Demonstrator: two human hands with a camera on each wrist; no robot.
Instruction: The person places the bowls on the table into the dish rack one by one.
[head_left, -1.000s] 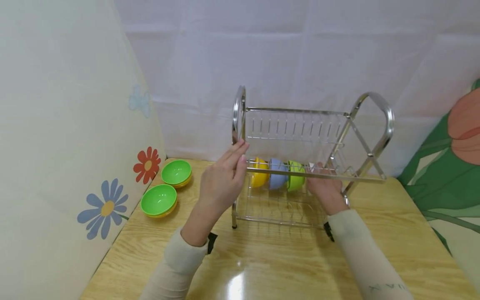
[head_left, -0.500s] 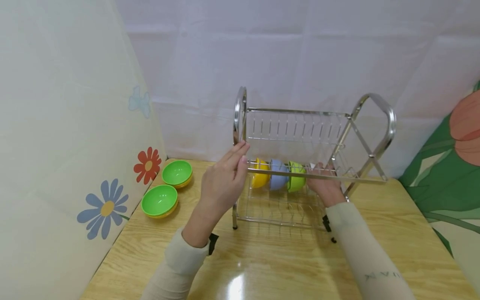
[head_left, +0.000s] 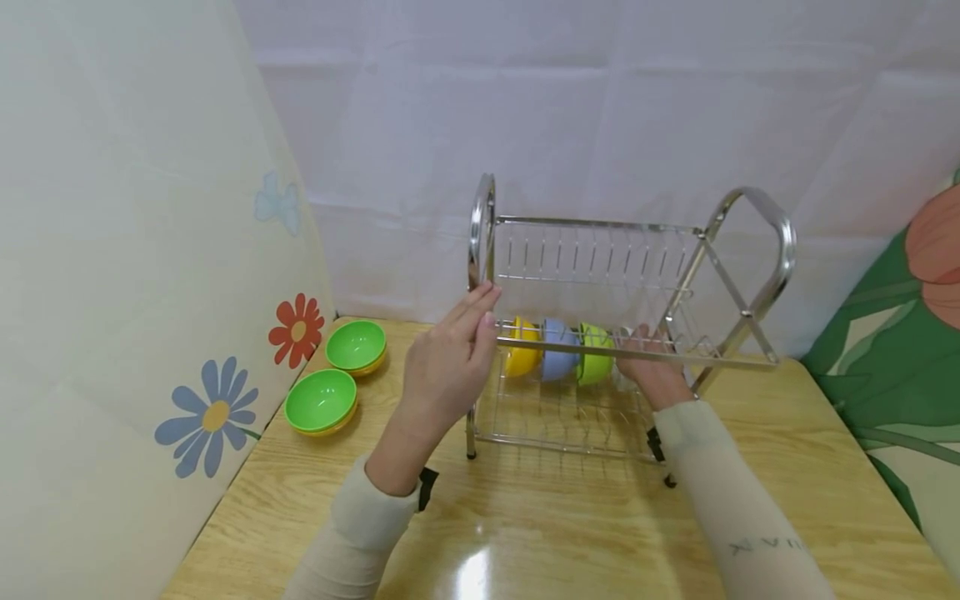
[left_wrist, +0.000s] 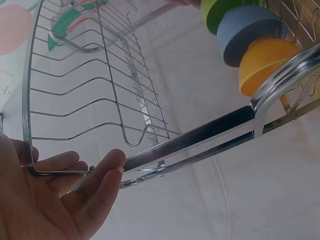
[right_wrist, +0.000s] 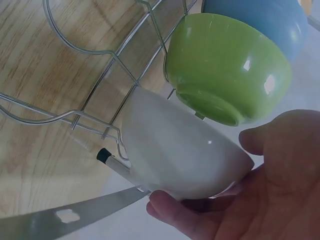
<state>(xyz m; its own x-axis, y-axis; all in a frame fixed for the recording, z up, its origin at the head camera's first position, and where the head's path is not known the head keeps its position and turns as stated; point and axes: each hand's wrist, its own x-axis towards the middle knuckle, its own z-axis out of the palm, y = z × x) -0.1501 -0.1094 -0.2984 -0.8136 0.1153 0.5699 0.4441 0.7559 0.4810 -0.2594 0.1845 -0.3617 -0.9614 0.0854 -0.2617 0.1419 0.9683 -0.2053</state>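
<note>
My left hand holds the front left corner of the upper shelf of a two-tier metal dish rack. In the left wrist view its fingers lie against the rack's side frame. My right hand reaches under that shelf at the right end and grips a white bowl, which stands on edge in the lower wire tier. Beside it, a light green bowl, a blue bowl and a yellow bowl also stand on edge in a row. From the head, the white bowl is mostly hidden.
Two small stacks of bowls, green over yellow, sit on the table's left: a back stack and a front stack. A flowered panel borders the left. White cloth hangs behind the wooden table.
The right hand stays with the white bowl; its wrist and sleeve have shifted slightly up toward the rack. The left hand keeps its place on the rack. The other bowls stay put.
</note>
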